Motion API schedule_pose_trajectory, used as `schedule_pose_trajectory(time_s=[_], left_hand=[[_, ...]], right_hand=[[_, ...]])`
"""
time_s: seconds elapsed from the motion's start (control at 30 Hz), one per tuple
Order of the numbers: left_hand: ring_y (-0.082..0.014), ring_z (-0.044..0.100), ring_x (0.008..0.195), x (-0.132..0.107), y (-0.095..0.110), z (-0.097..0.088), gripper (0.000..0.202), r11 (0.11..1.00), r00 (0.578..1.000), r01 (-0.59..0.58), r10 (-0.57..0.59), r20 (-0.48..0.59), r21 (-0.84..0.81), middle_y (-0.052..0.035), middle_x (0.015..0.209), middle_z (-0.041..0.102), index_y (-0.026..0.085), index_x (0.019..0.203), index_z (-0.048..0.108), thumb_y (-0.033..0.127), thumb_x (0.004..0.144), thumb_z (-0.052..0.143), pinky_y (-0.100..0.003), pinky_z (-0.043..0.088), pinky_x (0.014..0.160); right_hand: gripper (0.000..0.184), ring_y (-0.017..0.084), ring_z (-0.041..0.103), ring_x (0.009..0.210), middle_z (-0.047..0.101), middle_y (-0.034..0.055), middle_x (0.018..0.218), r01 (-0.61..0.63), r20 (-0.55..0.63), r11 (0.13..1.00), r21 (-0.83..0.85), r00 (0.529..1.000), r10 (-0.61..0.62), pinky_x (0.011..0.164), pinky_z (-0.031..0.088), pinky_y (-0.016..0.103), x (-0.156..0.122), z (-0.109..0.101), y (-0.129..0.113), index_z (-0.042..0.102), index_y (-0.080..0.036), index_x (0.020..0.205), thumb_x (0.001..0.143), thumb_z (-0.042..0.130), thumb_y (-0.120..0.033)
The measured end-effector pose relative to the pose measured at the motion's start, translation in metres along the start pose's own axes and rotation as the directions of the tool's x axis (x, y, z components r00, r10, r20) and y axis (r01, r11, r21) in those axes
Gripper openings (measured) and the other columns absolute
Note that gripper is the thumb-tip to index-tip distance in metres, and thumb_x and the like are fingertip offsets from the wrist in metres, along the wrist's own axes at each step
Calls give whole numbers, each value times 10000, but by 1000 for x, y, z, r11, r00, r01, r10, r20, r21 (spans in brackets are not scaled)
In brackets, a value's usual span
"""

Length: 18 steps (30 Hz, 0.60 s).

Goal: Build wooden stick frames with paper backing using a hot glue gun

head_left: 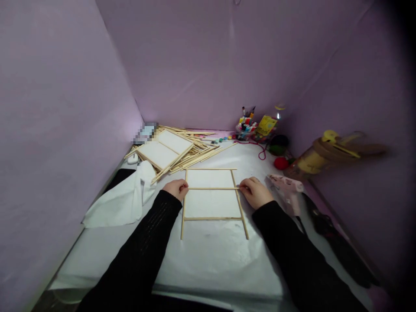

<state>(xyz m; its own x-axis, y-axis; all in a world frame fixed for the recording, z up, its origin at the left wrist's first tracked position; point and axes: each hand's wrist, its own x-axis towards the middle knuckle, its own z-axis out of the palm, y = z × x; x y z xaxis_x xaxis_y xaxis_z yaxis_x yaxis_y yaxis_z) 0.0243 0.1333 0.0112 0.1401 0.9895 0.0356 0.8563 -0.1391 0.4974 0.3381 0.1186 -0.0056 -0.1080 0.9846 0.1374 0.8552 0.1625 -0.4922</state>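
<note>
My left hand (177, 189) pinches the left end of a thin wooden stick (212, 189). The fingers of my right hand (255, 192) are closed on that stick's other end. It lies level across a frame of wooden sticks (212, 219), between the frame's top and bottom crosspieces. A white sheet (212, 203) fills the space inside the frame. The frame's two side sticks reach past the lower crosspiece toward me. Whether the held stick touches the side sticks, I cannot tell.
A pile of sticks (204, 156) with a white-panelled stick frame (162, 149) on it lies back left. A white cloth (118, 197) is at left. On the right are a pink glue gun (287, 186), red yarn ball (281, 163), pen cup (246, 128) and a tool holder (312, 160).
</note>
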Motion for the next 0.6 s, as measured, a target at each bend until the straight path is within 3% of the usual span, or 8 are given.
schedule_pose_trajectory(time_s=[0.27, 0.47, 0.6], left_hand=[[-138, 521, 647, 0, 3, 1, 154, 997, 999, -47, 46, 12, 58, -14, 717, 577, 194, 769, 648, 215, 770, 495, -250, 399, 662], [-138, 524, 659, -3, 5, 1, 158, 998, 1000, -13, 11, 22, 63, -10, 726, 563, 204, 775, 643, 211, 786, 486, -248, 391, 667], [-136, 530, 662, -5, 8, 2, 153, 997, 999, 28, -30, 19, 73, -11, 752, 569, 213, 789, 642, 233, 802, 491, -245, 379, 642]], right_hand=[[150, 175, 553, 741, 566, 44, 812, 11, 24, 1000, 4, 1000, -11, 681, 416, 289, -1, 2, 5, 620, -207, 800, 819, 474, -238], [180, 173, 559, 733, 571, 49, 840, 8, 1, 1000, 19, 1000, -8, 678, 423, 298, -2, 3, 5, 621, -209, 827, 847, 452, -268], [173, 173, 567, 715, 576, 47, 832, 12, 52, 1000, 10, 999, -13, 659, 430, 298, -2, 3, 3, 618, -218, 825, 840, 457, -281]])
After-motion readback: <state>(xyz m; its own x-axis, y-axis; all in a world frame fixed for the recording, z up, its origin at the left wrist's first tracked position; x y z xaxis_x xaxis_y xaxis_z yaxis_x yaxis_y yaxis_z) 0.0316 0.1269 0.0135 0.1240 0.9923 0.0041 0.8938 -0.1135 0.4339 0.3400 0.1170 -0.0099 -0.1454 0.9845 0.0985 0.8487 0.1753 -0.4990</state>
